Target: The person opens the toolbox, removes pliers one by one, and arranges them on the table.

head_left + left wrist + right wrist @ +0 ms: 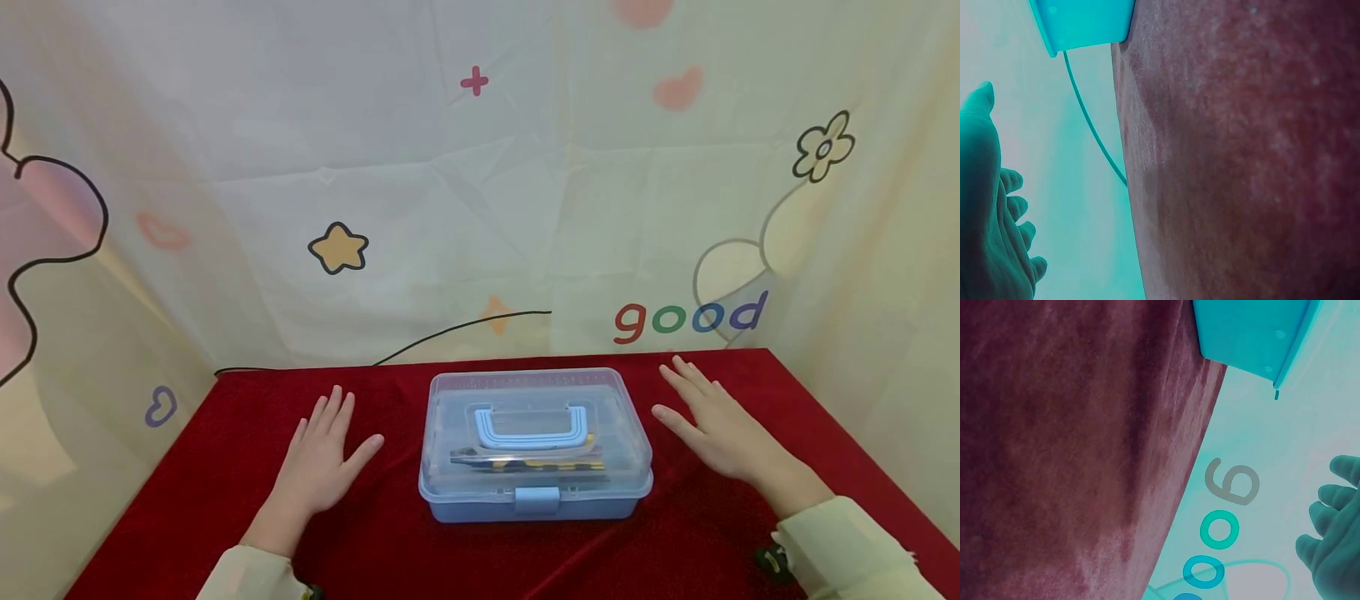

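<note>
A light blue plastic box (536,507) with a clear lid (457,417) and a blue carry handle (532,440) stands in the middle of the red cloth. Its front latch (537,500) lies flat against the box. Through the lid show some long dark and yellow items (525,463), too blurred to name. My left hand (318,458) is to the left of the box, fingers straight, thumb apart, touching nothing of it. On the other side my right hand (720,429) is held with straight fingers, also apart from the box. Both wrist views show a hand and a corner of the box (1085,25).
Red cloth (390,550) covers the table. Behind it hangs a pale curtain (450,225) printed with a star, hearts, a flower and the word "good". The curtain also runs along both sides.
</note>
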Demonstrator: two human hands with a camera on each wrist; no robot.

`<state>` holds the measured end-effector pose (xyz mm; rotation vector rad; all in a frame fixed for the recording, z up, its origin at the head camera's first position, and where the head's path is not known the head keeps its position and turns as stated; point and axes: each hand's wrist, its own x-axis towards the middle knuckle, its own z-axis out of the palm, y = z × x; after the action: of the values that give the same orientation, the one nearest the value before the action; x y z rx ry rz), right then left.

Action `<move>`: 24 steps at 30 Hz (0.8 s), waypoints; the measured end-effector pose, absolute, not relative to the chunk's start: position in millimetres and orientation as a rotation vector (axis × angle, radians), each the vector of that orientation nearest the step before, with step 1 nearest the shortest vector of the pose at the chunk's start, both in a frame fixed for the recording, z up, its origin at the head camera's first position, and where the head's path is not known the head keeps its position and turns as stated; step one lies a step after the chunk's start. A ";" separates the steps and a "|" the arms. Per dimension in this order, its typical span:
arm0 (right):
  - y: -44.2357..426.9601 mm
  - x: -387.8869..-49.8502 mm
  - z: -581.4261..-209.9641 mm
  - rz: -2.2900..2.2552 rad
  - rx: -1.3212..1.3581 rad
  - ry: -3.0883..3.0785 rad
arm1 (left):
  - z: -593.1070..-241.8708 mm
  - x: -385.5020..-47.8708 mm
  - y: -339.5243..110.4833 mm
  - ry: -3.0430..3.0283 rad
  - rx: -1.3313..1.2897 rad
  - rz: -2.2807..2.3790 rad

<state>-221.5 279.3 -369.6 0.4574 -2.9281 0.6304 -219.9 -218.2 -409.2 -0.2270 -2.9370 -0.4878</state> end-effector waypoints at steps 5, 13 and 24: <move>277.3 -219.3 -369.1 0.651 0.473 -2.926 | -408.4 -218.8 -216.0 -2.938 -0.230 -0.496; 274.3 -216.6 -369.2 0.651 0.475 -2.928 | -408.4 -218.7 -212.8 -2.929 -0.236 -0.512; 270.9 -212.6 -366.7 0.681 0.474 -2.940 | -405.8 -217.0 -205.2 -2.945 -0.241 -0.573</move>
<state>-212.6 270.9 -366.7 0.4736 -2.9402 0.6808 -217.0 -205.2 -405.8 -0.2414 -2.9448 -0.5726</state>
